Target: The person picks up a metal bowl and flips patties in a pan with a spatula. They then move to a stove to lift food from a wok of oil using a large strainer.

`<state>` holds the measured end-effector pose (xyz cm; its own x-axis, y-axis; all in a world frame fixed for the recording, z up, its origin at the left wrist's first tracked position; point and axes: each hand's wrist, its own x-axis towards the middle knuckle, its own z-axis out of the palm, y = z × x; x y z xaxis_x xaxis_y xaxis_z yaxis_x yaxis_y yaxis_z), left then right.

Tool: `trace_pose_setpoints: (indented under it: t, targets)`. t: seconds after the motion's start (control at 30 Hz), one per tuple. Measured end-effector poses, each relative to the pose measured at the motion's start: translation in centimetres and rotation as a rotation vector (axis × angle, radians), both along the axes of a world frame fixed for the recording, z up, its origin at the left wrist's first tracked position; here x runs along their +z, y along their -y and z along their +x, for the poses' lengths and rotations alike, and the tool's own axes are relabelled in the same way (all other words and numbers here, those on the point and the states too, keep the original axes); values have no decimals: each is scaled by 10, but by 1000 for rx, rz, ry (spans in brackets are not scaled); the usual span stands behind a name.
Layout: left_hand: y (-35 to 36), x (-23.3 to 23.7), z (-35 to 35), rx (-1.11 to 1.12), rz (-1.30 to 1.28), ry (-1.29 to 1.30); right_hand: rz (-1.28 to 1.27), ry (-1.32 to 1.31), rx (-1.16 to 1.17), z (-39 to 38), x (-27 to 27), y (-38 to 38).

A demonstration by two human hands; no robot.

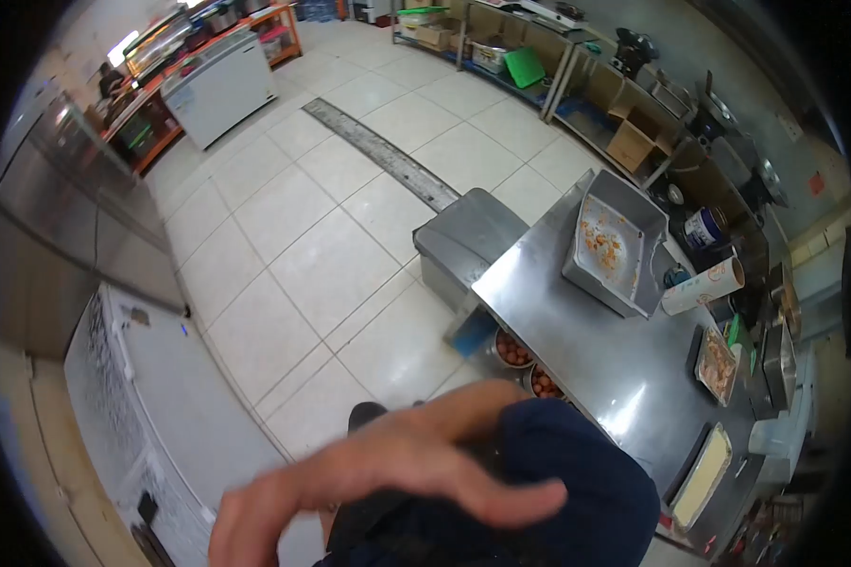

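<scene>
My right hand [388, 463] reaches across the front of my body from a dark navy sleeve [581, 472]. The thumb stands well apart from the fingers, which bend down toward the lower left and are slightly blurred. I see nothing held in it. My left hand is out of view. Just beyond the wrist, partly under the steel table [548, 302], are two containers of brown eggs [512, 350]. On the table lie a grey plastic tub [648, 293] with orange scraps inside, a wrapped roll [704, 286], a tray of shredded food [717, 369] and a tray with a pale yellow filling [704, 477].
A grey lidded bin [473, 231] stands at the table's far end. A white chest freezer [175, 425] is at lower left, beside a steel refrigerator [76, 189]. A metal drain grate [383, 151] crosses the tiled floor. Shelving [577, 99] lines the right wall.
</scene>
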<state>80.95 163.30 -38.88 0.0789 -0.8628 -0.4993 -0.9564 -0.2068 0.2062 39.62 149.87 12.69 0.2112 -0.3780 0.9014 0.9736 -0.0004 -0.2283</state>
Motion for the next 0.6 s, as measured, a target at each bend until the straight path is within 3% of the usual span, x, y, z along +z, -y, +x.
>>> trace_pose_setpoints:
  t: [0.07, 0.2, 0.37, 0.43, 0.5, 0.53, 0.6]
  targets:
    - [49, -12, -20, 0, 112, 14, -41, 85, 22, 0, 13, 44]
    - [186, -29, -58, -37, 232, 8, -179, 241, -196, -16, 31, 143]
    - [420, -15, -94, -137, 145, -72, -160, 375, -343, -6, 43, 275]
    - [509, -2, -120, -185, 98, -108, -189, 32, -146, -49, 52, 329]
    - [596, 18, -160, -248, 51, -145, -156, 198, -470, -57, 49, 371]
    - [634, 28, -181, -277, 27, -164, -200, 0, -456, -85, 46, 400]
    - [701, 46, -226, -334, 0, -197, -228, 88, -560, -99, 39, 443]
